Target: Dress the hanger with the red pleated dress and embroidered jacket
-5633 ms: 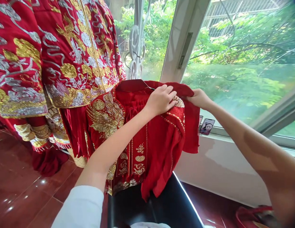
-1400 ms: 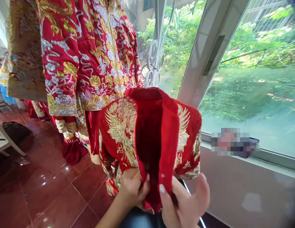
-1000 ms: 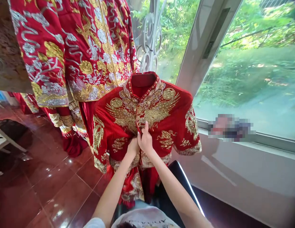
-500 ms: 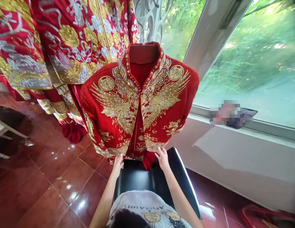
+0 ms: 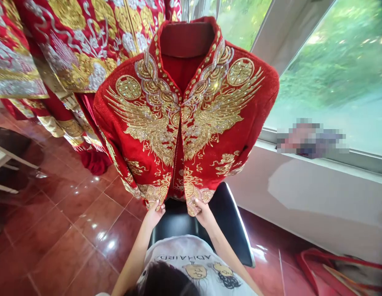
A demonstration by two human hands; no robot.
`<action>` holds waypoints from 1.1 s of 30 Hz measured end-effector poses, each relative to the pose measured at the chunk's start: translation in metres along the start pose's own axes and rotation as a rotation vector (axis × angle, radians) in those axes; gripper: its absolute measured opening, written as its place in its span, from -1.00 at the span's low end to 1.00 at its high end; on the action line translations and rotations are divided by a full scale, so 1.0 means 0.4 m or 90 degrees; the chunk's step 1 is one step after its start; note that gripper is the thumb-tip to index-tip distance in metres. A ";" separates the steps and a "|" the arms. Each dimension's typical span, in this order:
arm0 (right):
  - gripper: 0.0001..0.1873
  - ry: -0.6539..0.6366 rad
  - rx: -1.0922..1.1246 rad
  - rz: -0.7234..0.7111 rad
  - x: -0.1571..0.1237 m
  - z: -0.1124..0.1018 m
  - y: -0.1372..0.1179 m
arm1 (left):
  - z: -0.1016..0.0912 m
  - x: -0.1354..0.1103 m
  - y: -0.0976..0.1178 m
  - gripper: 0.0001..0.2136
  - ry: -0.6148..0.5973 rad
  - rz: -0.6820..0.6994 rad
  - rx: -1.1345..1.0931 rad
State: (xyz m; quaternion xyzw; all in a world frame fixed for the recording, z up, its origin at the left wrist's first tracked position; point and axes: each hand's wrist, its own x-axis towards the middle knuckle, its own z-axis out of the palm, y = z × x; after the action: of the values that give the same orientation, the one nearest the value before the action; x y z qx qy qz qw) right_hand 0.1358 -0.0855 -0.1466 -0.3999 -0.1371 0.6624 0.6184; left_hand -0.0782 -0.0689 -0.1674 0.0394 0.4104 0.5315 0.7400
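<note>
Left hand [image 5: 155, 213] pinching one front hem corner of red jacket [image 5: 212, 127]; right hand [image 5: 204, 213] pinching opposite corner. Jacket hangs upright in front of me, above black seat [image 5: 180, 224], fronts meeting at neck, parted below. Hard downward tug from me could strain neck closure or drag shoulders off hanger [image 5: 188, 14]; its hook mostly hidden, hold unclear. Beyond, embroidered garments [image 5: 113, 26] hang close; sideways swing could snag sleeve beading.

The red collared cloth jacket [image 5: 191, 123] has bumpy, shiny gold stitching [image 5: 148, 123]. Glossy, square red tiles [image 5: 64, 242] lie at eight o'clock.
</note>
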 end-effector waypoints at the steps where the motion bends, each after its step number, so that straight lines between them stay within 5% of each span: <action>1: -0.53 -0.011 -0.019 0.018 -0.011 0.006 0.002 | 0.006 -0.012 -0.002 -0.81 -0.013 -0.003 0.023; 18: -0.51 0.107 -0.154 -0.090 -0.011 0.073 0.024 | 0.112 -0.060 -0.064 -0.59 -0.007 0.159 0.139; 33: -0.53 0.038 -0.201 -0.044 -0.034 0.119 -0.002 | 0.154 -0.085 -0.083 -0.53 -0.004 0.077 0.080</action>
State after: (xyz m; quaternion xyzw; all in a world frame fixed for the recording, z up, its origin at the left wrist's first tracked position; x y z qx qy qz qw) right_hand 0.1019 -0.0830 -0.1105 -0.5066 -0.2343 0.5991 0.5741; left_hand -0.0164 -0.0877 -0.1237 0.1118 0.4373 0.5482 0.7041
